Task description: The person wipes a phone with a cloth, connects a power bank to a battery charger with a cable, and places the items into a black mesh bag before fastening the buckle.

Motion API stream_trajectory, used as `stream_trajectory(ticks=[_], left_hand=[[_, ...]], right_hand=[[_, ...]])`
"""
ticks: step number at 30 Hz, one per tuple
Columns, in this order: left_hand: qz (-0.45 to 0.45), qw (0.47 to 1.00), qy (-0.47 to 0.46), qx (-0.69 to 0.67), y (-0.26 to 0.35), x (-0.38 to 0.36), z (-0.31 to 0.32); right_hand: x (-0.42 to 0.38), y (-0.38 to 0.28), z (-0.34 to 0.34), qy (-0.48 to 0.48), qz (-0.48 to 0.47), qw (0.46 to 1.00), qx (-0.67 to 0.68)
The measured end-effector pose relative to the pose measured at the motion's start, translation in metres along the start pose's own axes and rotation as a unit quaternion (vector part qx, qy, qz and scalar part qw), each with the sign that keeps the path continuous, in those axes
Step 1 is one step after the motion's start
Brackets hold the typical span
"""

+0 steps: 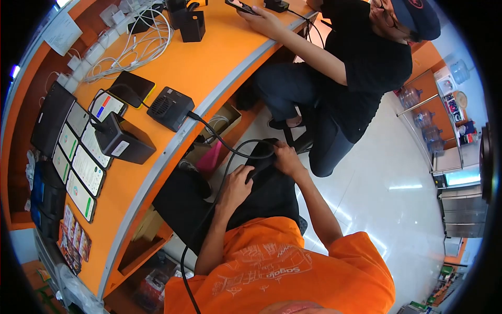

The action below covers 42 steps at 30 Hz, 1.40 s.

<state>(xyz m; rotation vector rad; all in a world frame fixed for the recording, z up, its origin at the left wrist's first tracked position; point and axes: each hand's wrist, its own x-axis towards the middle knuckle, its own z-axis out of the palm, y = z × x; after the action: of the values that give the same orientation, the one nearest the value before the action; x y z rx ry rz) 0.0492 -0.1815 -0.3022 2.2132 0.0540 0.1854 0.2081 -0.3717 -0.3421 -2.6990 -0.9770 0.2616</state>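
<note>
A black cable (220, 139) leaves a vented black box (170, 108) at the counter edge, loops to my right hand and runs back down past my left forearm. My right hand (285, 158) is closed at the loop, with the cable against its fingers. My left hand (238, 184) rests on my dark trousers, its fingers bent loosely over the cloth; I see nothing held in it. Beside the vented box stands a dark block-shaped stand (124, 140). Several phones (86, 166) lie in rows on the orange counter (137, 175).
A co-worker in black (361, 63) sits ahead to the right, a phone (241, 7) in one hand. White cables (149, 48) lie tangled at the back of the counter, near white chargers (94, 53). Shelves under the counter hold a pink item (209, 157). Water bottles (424, 118) stand far right.
</note>
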Motion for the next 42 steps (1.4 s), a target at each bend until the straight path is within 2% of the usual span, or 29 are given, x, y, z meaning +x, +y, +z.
stream_trajectory(ticks=[8, 13, 17, 19, 27, 31, 32, 37, 42], left_hand=[[-0.010, 0.999, -0.024, -0.025, -0.001, 0.000, 0.004], [-0.037, 0.997, -0.067, -0.005, 0.014, 0.008, -0.004], [-0.001, 0.999, -0.048, 0.023, 0.011, 0.017, 0.007], [0.019, 0.998, -0.028, 0.046, 0.011, 0.023, 0.016], [0.023, 0.991, -0.112, 0.072, 0.002, 0.045, 0.043], [0.012, 0.992, -0.099, 0.079, -0.005, 0.039, 0.053], [0.012, 0.992, -0.095, 0.082, -0.009, 0.037, 0.054], [0.010, 0.993, -0.106, 0.052, -0.004, 0.039, 0.045], [0.019, 0.994, -0.088, 0.060, -0.005, 0.033, 0.048]], right_hand=[[0.000, -0.001, -0.008, 0.089, 0.004, 0.995, 0.033], [-0.005, 0.003, -0.007, 0.145, -0.037, 0.988, 0.051], [-0.008, 0.002, -0.008, 0.171, -0.062, 0.980, 0.074], [-0.010, 0.003, -0.005, 0.169, -0.057, 0.981, 0.082], [-0.015, 0.014, -0.006, 0.137, -0.045, 0.976, 0.165], [-0.018, 0.017, -0.033, 0.099, -0.067, 0.973, 0.195], [-0.020, 0.010, -0.048, 0.091, -0.035, 0.973, 0.208], [-0.012, -0.022, -0.122, 0.156, -0.002, 0.946, 0.284], [0.005, -0.096, -0.195, 0.175, -0.098, 0.940, 0.278]])
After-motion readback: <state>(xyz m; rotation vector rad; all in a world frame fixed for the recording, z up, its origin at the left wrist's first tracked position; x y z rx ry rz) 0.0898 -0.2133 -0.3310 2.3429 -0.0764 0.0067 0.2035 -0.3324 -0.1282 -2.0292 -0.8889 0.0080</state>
